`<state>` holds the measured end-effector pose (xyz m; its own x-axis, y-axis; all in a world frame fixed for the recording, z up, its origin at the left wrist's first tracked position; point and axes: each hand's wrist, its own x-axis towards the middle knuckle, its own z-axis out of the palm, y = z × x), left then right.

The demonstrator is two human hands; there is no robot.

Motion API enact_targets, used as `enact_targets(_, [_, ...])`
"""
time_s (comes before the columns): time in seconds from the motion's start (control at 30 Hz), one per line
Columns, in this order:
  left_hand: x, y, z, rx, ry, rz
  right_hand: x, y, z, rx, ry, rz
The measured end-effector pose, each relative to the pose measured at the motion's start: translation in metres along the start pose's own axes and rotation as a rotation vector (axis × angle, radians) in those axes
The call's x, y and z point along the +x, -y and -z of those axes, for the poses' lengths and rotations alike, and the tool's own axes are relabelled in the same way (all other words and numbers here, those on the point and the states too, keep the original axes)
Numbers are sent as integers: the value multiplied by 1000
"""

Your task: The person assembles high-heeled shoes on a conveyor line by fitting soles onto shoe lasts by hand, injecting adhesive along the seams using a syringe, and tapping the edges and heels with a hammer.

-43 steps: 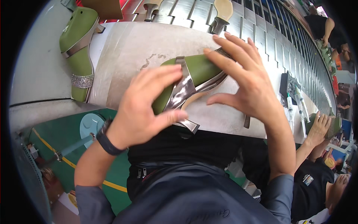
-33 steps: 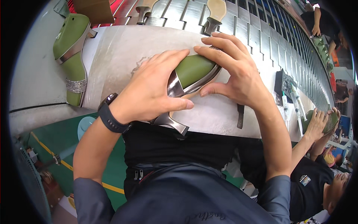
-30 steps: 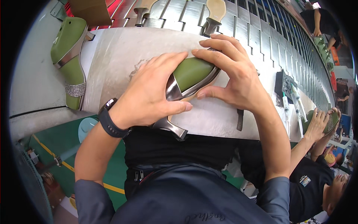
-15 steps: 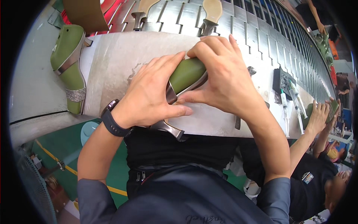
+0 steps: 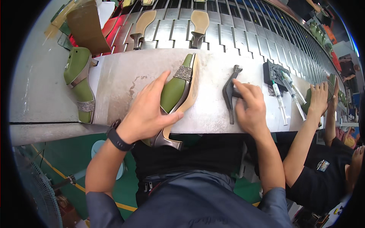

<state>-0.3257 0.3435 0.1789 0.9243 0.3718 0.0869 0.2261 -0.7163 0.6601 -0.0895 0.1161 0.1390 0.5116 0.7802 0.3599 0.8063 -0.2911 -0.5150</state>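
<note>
A green high-heeled shoe (image 5: pixel 173 93) lies tilted on its side on the workbench, toe away from me, with a glittery strap, a tan sole and a metallic heel at the near edge. My left hand (image 5: pixel 146 110) is closed round its heel end, thumb against the sole side. To the right, a dark metal shoemaker's hammer (image 5: pixel 228 93) lies with its head lengthwise. Curled fingers of my right hand (image 5: pixel 251 108) are round its short visible handle; the palm hides the rest. The shoe and the hammer are apart.
A matching green shoe (image 5: pixel 81 85) stands at the left of the bench (image 5: pixel 121 76). Several syringes (image 5: pixel 291 89) rest by a black block (image 5: pixel 270 72). Beyond runs a slatted metal conveyor (image 5: pixel 171 30) carrying tan soles (image 5: pixel 199 22). A co-worker's hand (image 5: pixel 318 98) holds a green shoe at right.
My right hand has left the shoe and moved right to the hammer. The shoe has turned, now showing its strap, toe and sole; my left hand stays on it.
</note>
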Motion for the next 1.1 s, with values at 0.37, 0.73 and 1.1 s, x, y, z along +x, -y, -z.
enact_targets(0.37, [35, -9, -8, -85, -2, -75, 23, 51, 0, 496, 51, -126])
enact_targets(0.73, [38, -4, -6, -31, -37, -103, 24, 76, -45, 1441, -36, -510])
enact_targets(1.1, [39, 1, 0, -81, -3, -66, 82, 78, -8, 1001, 253, -374])
